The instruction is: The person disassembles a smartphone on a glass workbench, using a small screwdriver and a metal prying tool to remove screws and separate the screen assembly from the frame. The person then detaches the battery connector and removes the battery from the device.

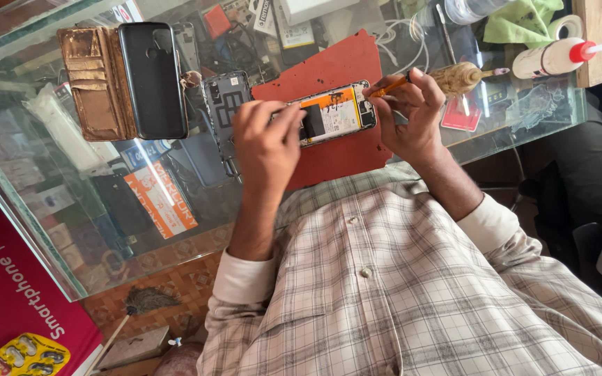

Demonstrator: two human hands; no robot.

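Glass counter (43, 230) lies under both hands, a red mat (329, 69) on it between them. On that mat the opened phone (336, 111) lies — left hand (266, 143) pinching its near end, fingers closed. Right hand (409, 115), at the far end, grips a thin orange tool (388, 87) — tip on the phone.

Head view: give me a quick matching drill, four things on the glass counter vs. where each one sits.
Things:
1. opened phone
2. brown wallet case
3. glue bottle
4. grey back cover

Places:
A. far right, lying on its side
B. on the red mat, between both hands
C. far left, folded open
D. just left of the red mat

Pairs: 1-B, 2-C, 3-A, 4-D
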